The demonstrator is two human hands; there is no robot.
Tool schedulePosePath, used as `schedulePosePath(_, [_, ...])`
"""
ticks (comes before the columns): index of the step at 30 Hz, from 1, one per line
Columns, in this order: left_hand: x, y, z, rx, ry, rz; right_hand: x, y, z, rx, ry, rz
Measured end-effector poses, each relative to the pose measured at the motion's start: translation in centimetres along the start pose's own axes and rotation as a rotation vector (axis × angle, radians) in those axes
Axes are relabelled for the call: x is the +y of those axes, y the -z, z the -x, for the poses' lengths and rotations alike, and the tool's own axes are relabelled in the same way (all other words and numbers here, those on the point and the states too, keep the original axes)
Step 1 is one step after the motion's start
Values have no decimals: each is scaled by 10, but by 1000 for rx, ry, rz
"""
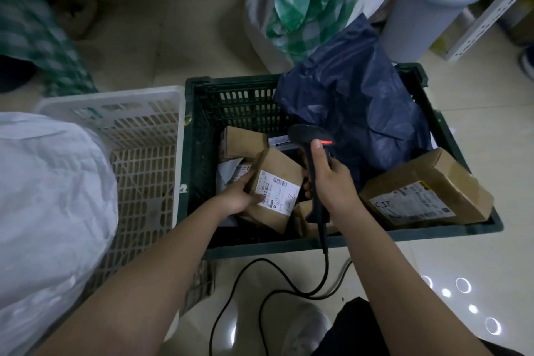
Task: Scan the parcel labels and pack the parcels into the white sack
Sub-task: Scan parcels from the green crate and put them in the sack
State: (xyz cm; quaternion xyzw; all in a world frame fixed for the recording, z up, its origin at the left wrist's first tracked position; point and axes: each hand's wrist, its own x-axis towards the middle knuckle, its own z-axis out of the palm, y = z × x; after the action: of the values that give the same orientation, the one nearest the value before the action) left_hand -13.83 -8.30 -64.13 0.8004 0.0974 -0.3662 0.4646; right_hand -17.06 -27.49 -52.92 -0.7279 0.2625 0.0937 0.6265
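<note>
left hand gripping labelled cardboard parcel over dark crate, right hand clutching scanner

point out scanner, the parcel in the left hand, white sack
scanner (310, 139): head view, on the top of its black head.
parcel (278, 172): head view, on the bare cardboard above its label.
white sack (49, 196): head view, on its bulging side.

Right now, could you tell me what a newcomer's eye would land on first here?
Probably the red glow on the barcode scanner, gripped by the right hand above the dark green crate. Just left of it, the left hand holds a cardboard parcel, white label up. The big white sack fills the left edge, over a white crate.
</note>
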Motion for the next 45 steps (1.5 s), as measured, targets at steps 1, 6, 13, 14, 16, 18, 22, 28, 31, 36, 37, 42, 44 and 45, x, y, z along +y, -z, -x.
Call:
schedulePosePath(1, [1,-1,4,-5,5,15,-2,-2,2,-14,0,5])
schedulePosePath(6, [16,-3,22,112,-47,101,-10,-10,13,-42,27,7])
schedulePosePath(13, [39,37,107,239,-213,267,-37,-16,50,-58,118,-76])
schedulePosePath(14, [38,46,121,269,-223,291,-40,-18,58,-69,133,-87])
schedulePosePath(16, [34,60,153,297,-251,359,-42,-21,76,-95,151,-98])
schedulePosePath(18, [28,70,182,316,-285,413,-43,-26,97,-123,171,-85])
schedulePosePath(22, [11,83,236,381,-327,475,-47,-43,150,-218,188,-76])
schedulePosePath(28, [-26,91,304,435,-283,548,-39,-63,227,-328,251,2])
schedulePosePath(31, [-47,94,330,476,-282,558,-37,-69,253,-348,260,2])
schedulePosePath(36, [-72,101,355,575,-321,583,-32,-76,285,-390,324,119])
schedulePosePath(37, [-75,102,358,588,-331,583,-31,-78,289,-405,339,145])
schedulePosePath(42, [-83,112,368,636,-374,582,-33,-87,306,-447,383,166])
schedulePosePath(44, [-86,116,370,648,-380,594,-36,-90,310,-448,398,166])
schedulePosePath(45, [-88,118,372,651,-381,596,-37,-92,311,-452,402,162])
